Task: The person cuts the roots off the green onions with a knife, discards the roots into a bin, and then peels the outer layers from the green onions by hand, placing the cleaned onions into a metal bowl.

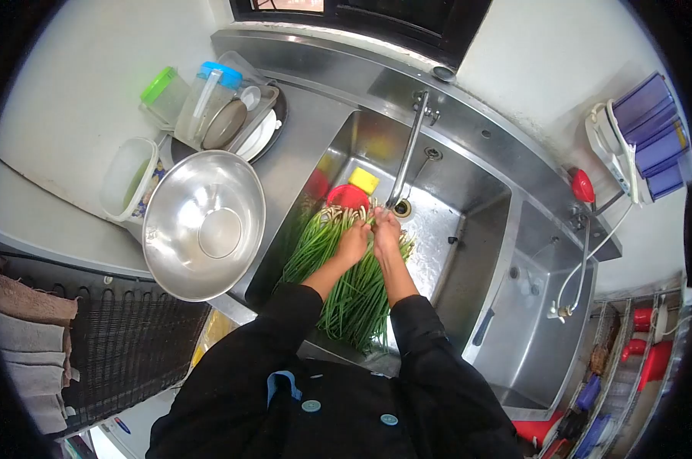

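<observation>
Scallions (346, 291) fill sink (476, 206); steel bowl (204, 226) empty.

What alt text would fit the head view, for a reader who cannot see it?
Seen from above, a person's left hand and right hand hold the white ends of a bunch of green onions in a stainless steel sink, under the faucet. A red bowl and a yellow sponge lie beyond; a large steel bowl stands on the left counter.
</observation>
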Demonstrator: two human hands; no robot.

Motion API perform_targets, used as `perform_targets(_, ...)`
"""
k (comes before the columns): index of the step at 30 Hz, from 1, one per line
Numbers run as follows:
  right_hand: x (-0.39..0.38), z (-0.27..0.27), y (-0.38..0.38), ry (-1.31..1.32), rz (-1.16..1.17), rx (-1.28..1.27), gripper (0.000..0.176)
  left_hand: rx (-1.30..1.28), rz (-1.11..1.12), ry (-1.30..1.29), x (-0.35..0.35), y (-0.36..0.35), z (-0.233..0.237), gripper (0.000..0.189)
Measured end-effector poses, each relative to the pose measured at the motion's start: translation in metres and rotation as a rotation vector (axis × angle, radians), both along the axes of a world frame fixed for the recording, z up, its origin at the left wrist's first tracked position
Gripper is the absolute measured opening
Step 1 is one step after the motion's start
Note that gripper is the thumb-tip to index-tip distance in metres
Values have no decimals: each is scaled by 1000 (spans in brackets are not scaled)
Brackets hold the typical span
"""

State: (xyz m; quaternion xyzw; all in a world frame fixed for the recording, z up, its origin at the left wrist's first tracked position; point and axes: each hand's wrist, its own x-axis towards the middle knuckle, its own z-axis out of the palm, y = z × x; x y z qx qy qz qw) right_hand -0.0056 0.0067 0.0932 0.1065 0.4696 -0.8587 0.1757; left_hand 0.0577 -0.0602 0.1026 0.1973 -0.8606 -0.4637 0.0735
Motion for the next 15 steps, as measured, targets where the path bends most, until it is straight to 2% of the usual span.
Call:
perform_targets(1, -1, -5, -2, 58, 40, 220, 8, 0, 3, -1, 4, -7, 1, 26)
perform_targets(3, -2, -15, 0, 2, 18, 248, 13, -164, -180, -48, 9, -21, 3, 26)
perform_targets(5, -9, -21, 8, -145, -26, 231, 19, -214, -272, -5, 11, -27, 11, 27)
perform_targets(7, -14, -39, 14, -198, -170, 13, 22, -214, -329, -9, 7, -25, 8, 27)
perform_targets(9, -14, -34, 24, -277, -375, -157, 26, -323, -394, 66, 9, -19, 18, 26)
perform_targets(10, -15, -48, 33, -192, -272, -100, 27, -286, -403, 92, 9, -18, 20, 24)
perform_targets(11, -13, -47, 34, -231, -321, -57, 27, -240, -428, 115, 9, -12, 19, 23)
perform_targets(12, -3, -26, 40, -199, -237, 94, 25, -201, -404, 113, 7, -6, 27, 22)
perform_targets(13, -28, -129, 35, 29, -35, 327, 24, -167, -458, -10, -8, -15, -3, 23)
perform_targets(14, -19, -111, 30, 69, 32, 208, 23, 73, -507, 52, -5, -8, 21, 25)
perform_targets(15, 5, -45, 40, 48, 61, -29, 23, 278, -508, 50, -29, -18, -27, 27)
